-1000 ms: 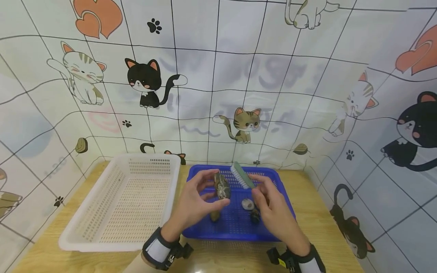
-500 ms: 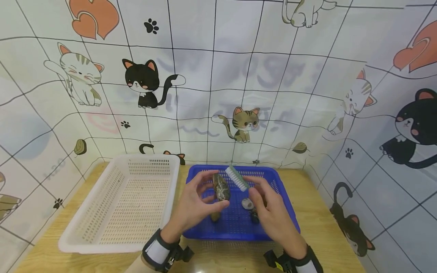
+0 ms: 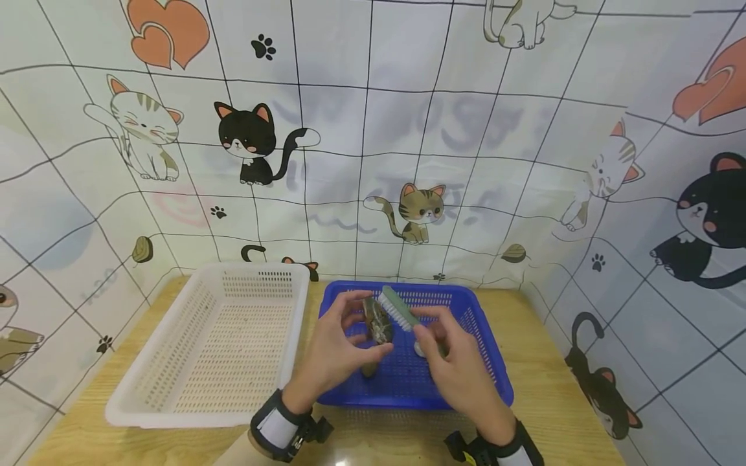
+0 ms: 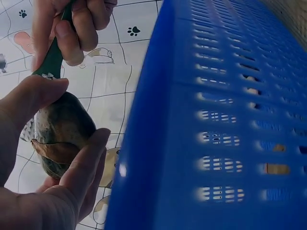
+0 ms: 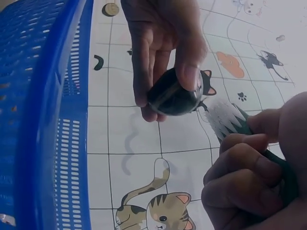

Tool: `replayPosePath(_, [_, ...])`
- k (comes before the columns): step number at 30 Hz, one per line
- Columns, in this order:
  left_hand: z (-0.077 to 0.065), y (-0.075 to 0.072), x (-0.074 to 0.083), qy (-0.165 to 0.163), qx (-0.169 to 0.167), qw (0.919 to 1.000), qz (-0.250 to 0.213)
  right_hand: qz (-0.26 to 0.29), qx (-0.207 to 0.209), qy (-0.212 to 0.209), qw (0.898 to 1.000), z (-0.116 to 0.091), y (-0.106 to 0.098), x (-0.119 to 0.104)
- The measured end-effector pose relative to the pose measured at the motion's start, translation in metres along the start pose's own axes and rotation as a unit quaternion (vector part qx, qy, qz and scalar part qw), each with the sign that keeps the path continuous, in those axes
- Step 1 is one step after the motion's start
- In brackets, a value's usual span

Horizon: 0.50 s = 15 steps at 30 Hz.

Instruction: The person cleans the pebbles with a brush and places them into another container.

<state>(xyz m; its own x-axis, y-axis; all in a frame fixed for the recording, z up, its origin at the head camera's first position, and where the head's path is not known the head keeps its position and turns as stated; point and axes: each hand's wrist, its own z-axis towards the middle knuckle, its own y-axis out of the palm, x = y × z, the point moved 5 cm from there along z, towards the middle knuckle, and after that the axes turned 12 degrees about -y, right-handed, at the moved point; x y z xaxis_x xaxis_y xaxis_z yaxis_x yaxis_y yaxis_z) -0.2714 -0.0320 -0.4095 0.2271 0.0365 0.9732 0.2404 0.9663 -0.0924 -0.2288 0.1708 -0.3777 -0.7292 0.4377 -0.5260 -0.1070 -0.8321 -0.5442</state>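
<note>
Lost Behind Fingers and Edges

Cannot see the whole shell (image 3: 379, 321) (or stone; hard to tell which), covered in part by the left hand (image 3: 337, 340). From above, cannot tell contact from a narrow gap between it and the brush (image 3: 399, 307). Lose the handle inside the right hand (image 3: 460, 362). Can catch only part of a pale disc (image 3: 419, 350) and a brown lump (image 3: 370, 369), both too small to identify. Through the blue basket (image 4: 144, 143), glimpse just blurred brown patches (image 4: 277, 168). Lose the right strap (image 3: 515, 446) at the bottom edge, a black cat (image 3: 713, 213) at the right. Cannot read the grey smudges (image 3: 480, 123).
</note>
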Motion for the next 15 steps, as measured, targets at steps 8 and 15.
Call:
replayPosePath(8, [0.000,0.000,0.001,-0.007,-0.008,0.9990,-0.044,-0.002,0.006,-0.003,1.000,0.002,0.009,-0.004])
replayPosePath(15, [-0.001,-0.005,0.001,-0.042,-0.005,0.9982,-0.043,0.026,0.033,0.017,0.999,0.007,0.006,-0.029])
